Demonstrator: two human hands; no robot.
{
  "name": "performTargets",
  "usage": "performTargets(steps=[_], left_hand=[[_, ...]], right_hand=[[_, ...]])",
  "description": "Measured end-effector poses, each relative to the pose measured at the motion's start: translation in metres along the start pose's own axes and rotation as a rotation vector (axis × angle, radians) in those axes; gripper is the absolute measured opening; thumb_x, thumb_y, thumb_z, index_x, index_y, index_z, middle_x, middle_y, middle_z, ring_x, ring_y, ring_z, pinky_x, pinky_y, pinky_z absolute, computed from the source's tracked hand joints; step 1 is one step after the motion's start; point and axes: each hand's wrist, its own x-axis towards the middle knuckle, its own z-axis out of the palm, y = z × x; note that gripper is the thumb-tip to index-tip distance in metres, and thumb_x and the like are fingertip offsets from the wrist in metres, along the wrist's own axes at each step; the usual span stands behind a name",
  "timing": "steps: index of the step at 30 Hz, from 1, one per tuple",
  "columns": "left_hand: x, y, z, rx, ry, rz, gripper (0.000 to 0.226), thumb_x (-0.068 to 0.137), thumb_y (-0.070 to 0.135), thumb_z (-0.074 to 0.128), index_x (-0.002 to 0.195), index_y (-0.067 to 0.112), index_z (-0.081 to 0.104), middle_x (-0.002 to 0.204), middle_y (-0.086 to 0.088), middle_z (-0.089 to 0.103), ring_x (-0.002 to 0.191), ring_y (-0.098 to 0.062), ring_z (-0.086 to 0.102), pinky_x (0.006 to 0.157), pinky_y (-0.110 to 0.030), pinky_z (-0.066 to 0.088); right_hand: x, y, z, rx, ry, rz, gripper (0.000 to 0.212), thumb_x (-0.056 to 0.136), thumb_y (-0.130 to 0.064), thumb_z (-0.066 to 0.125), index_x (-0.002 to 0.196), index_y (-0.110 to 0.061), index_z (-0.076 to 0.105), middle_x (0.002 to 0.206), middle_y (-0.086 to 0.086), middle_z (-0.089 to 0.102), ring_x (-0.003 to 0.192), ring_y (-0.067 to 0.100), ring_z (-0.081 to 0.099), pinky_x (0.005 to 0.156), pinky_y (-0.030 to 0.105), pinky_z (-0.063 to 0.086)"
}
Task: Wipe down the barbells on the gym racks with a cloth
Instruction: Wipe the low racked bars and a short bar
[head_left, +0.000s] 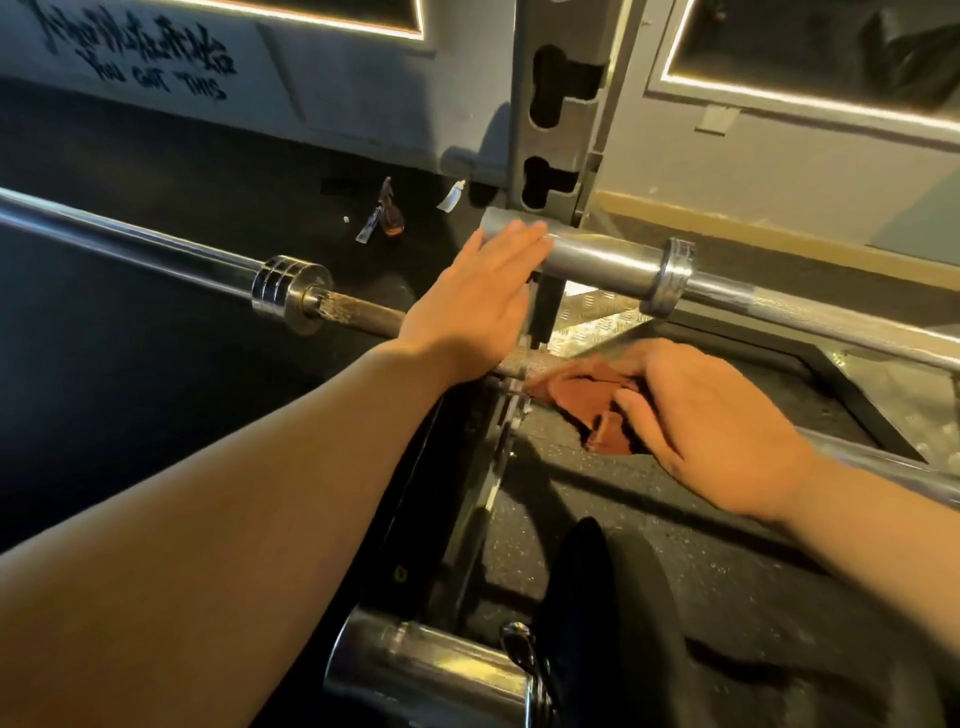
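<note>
Rust-red cloth (576, 395) crumpled on knurled chrome barbell (353, 312) under right hand (711, 421); second barbell (602, 260) sleeve at fingertips of left hand (478, 306).

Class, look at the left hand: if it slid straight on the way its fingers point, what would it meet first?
The far barbell's grey sleeve: the left hand lies flat with fingertips over the sleeve's end. Whether they touch is unclear; the rack upright stands behind.

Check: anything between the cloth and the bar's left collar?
Yes. The rack hook sits right beside the cloth, and the left hand crosses over the knurled shaft before the collar. The right hand grips the cloth.
</note>
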Motion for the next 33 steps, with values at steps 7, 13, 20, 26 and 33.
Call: performTargets(steps=[7,13,20,26,33], left_hand=[[0.001,0.004,0.01,0.166,0.071,-0.048,0.062,0.101,0.014,0.039,0.161,0.014,0.022,0.169,-0.002,0.017,0.156,-0.018,0.007,0.127,-0.041,-0.002],[0.001,0.001,0.002,0.1,0.038,-0.112,0.064,0.101,0.015,0.042,0.161,0.02,0.021,0.169,0.002,0.016,0.156,-0.013,0.007,0.128,-0.043,0.001],[-0.001,0.003,0.002,0.126,0.046,-0.101,0.062,0.102,0.019,0.039,0.162,0.018,0.019,0.17,0.003,0.013,0.156,-0.014,0.007,0.128,-0.042,0.003],[-0.002,0.006,0.004,0.141,0.058,-0.111,0.063,0.102,0.02,0.042,0.161,0.017,0.02,0.169,0.002,0.015,0.156,-0.016,0.008,0.128,-0.044,0.005],[0.011,0.043,0.008,0.055,0.075,-0.294,0.063,0.099,0.01,0.049,0.158,0.016,0.027,0.167,-0.002,0.02,0.154,-0.024,0.015,0.127,-0.048,0.014]], right_hand=[[0.013,-0.038,0.008,0.03,0.104,0.397,0.028,0.109,-0.041,0.03,0.092,-0.023,0.043,0.075,-0.009,0.047,0.059,0.007,0.041,0.051,0.027,0.023],[0.058,-0.066,0.032,-0.013,0.114,0.055,0.024,0.106,-0.035,0.044,0.119,-0.019,0.055,0.108,0.004,0.063,0.092,0.024,0.06,0.074,0.036,0.046],[-0.027,0.011,0.005,-0.196,0.127,0.174,0.033,0.107,-0.037,0.034,0.108,-0.016,0.059,0.089,0.002,0.056,0.072,0.018,0.049,0.064,0.035,0.041],[-0.008,-0.02,0.011,-0.183,0.217,0.458,0.033,0.109,-0.038,0.03,0.09,-0.019,0.049,0.082,0.003,0.056,0.067,0.028,0.053,0.066,0.041,0.045],[0.028,-0.041,0.034,-0.228,0.111,0.069,0.059,0.102,-0.047,0.047,0.151,-0.017,0.038,0.122,0.007,0.059,0.101,0.03,0.06,0.078,0.044,0.05]])
